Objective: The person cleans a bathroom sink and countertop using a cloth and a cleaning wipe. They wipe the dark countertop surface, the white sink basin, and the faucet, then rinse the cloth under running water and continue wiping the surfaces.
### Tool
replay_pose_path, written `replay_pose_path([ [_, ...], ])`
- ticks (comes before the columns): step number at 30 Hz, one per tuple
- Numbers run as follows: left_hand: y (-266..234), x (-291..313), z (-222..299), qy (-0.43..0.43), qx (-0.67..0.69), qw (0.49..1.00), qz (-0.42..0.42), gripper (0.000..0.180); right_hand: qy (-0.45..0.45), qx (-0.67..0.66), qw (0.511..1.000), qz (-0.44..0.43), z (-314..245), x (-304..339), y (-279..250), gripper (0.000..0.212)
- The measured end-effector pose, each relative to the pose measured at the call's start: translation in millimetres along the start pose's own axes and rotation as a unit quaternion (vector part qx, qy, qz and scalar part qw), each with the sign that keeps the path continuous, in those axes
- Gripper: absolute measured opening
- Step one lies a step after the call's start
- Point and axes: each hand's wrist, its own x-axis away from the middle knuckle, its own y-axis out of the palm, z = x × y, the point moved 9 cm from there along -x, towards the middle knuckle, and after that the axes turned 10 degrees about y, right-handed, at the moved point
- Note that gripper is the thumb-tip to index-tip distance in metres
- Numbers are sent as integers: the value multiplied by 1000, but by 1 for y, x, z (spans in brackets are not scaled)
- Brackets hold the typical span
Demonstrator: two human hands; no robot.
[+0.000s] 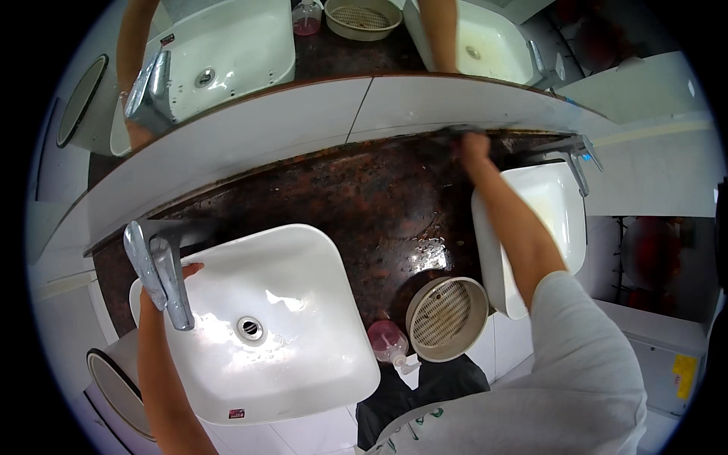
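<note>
My right hand (475,149) is at the far edge of the dark red-brown stone counter (341,199), close against the white tiled backsplash (425,106). Its fingers are closed, and a dark, blurred thing under them is too smeared to name. My right arm crosses over the right white basin (565,199). At the left, my left hand (189,270) rests at the rim of the larger white basin (303,318), partly hidden behind its chrome tap (163,277). The fingertips that show there are stretched out, with nothing visible in them.
A soap bottle with pink liquid (387,339) and a round beige basket (474,327) stand at the counter's near edge. A second chrome tap (580,155) is by the right basin. Above the backsplash, a mirror (364,57) reflects basins and arms. Water wets the counter.
</note>
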Motion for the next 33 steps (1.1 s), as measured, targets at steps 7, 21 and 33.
replay_pose_path([
  [7,-8,-10,26,-43,74,993,-75,58,188,-557,806,71,48,-9,8,36],
  [21,-29,-16,82,-30,117,988,-97,55,120,-714,679,120,34,29,-117,51],
  [33,-32,-8,74,-60,112,989,-76,54,22,-717,682,142,-52,68,-67,23],
])
